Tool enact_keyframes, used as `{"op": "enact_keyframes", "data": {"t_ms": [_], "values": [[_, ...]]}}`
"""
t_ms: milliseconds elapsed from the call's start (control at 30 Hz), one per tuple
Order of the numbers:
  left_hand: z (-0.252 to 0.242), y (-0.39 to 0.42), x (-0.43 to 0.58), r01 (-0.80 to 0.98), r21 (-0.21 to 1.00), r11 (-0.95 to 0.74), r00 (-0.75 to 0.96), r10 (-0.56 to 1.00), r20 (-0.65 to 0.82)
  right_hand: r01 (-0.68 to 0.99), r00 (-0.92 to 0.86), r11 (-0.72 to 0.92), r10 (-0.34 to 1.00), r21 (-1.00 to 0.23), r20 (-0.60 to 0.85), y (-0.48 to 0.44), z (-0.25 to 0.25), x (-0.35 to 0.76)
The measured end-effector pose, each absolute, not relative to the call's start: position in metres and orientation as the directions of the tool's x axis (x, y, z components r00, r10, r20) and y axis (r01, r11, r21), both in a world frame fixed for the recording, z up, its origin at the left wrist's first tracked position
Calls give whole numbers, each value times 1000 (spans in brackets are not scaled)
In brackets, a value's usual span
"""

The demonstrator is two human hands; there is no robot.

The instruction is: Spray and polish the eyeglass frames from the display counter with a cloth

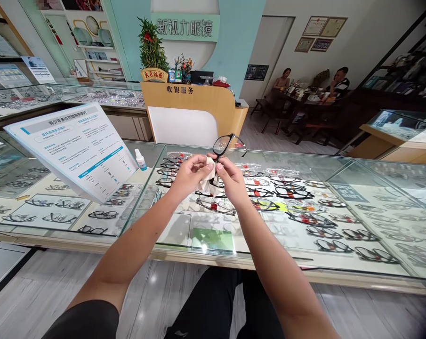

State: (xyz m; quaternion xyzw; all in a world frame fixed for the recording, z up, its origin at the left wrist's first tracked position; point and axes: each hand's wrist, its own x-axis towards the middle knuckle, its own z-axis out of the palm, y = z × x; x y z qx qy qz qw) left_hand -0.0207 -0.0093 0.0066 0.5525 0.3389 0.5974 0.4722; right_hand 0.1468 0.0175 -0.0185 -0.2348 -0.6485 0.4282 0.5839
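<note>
Black-framed eyeglasses [229, 145] are held up above the glass counter, one lens and a folded-out temple showing over my fingers. My left hand [194, 173] pinches a crumpled pale cloth [210, 170] against the lower part of the glasses. On the other side, my right hand [230, 178] grips the eyeglasses between thumb and fingers, touching the cloth's edge. Both hands are close together, and the part of the frame between them is hidden by fingers and cloth. To the left, a small white spray bottle [140, 160] with blue liquid stands on the counter.
Beneath the glass countertop [170, 221] lie several rows of eyeglasses [293, 193]. A large printed sign board [75, 150] leans at the left. Behind the counter is a wooden cashier desk [191, 101]. Two people sit at a dark table [304, 96] at the back right.
</note>
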Motion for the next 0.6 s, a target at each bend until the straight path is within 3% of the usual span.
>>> {"op": "enact_keyframes", "data": {"t_ms": [200, 433, 600], "values": [[6, -8, -23, -284, 942, -178, 44, 979, 199, -158, -194, 477, 843, -864, 501, 12, -18, 150], [7, -7, -35, -73, 997, -34, 191, 980, 47, -170, -220, 490, 827, -855, 518, 5, -10, 153], [10, -10, -31, -308, 950, 48, 331, 942, 60, -188, -227, 453, 843, -871, 488, 5, -10, 153]]}}
